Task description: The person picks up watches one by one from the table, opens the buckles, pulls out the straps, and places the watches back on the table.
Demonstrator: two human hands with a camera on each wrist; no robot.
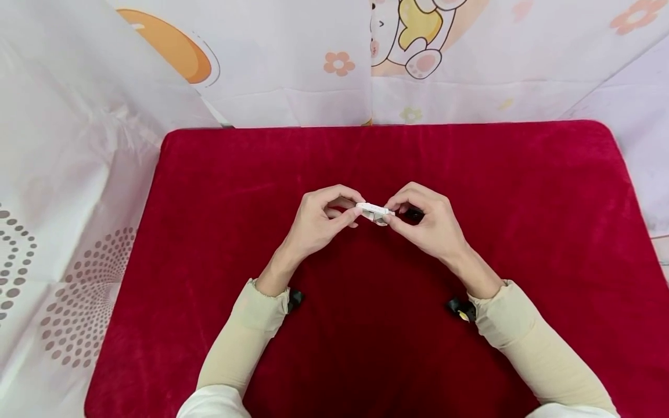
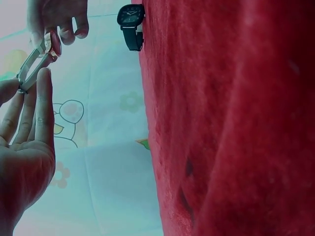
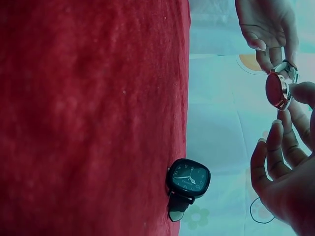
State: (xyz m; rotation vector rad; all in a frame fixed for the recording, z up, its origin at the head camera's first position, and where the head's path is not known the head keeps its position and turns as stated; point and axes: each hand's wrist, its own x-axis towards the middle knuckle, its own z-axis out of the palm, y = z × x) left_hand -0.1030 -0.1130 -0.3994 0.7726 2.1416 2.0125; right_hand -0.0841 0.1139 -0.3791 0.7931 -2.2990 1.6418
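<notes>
Both hands hold one wristwatch [image 1: 373, 210] above the middle of the table. It has a light band and a round, rose-gold-toned case [image 3: 275, 92]. My left hand [image 1: 320, 217] pinches the band end between thumb and fingers. On the other side, my right hand [image 1: 431, 223] pinches the watch by its case, thumb against the edge, remaining fingers spread in the right wrist view. A second watch, black with a squarish dial [image 3: 188, 178], lies on the cloth; in the head view the right hand mostly hides it. Which way the held dial faces is unclear in the head view.
A red velvet cloth [image 1: 235, 174] covers the table. Pale curtains printed with cartoons and flowers [image 1: 292, 58] hang along the back and left sides. Dark wrist-worn devices [image 1: 460, 309] sit at both sleeve cuffs.
</notes>
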